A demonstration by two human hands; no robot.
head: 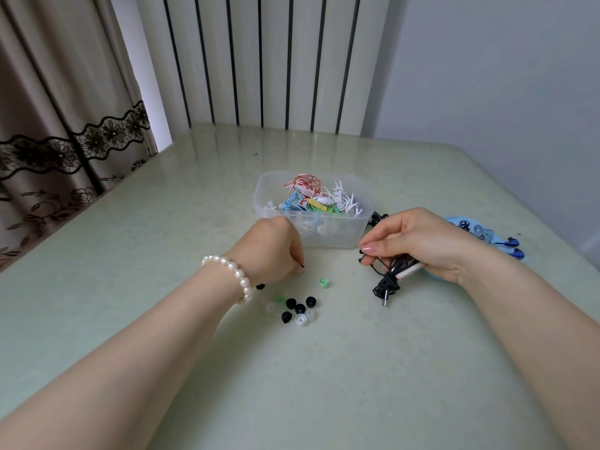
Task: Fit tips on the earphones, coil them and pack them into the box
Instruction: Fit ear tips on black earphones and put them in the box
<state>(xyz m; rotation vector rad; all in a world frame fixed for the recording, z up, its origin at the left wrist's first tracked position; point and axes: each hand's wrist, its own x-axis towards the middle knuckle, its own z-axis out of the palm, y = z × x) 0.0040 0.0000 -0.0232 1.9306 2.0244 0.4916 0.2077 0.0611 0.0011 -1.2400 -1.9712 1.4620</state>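
Surface [162, 254]: pale green, loose tips [297, 308] scattered.
Left hand [272, 251]: pinching small black tip, nearest the pile.
Right hand [412, 241]: gripping black earphones [388, 280], bud end toward the left.

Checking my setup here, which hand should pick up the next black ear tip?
Probably left: the left hand is beside the loose black tips, while the right hand grips the black earphones.
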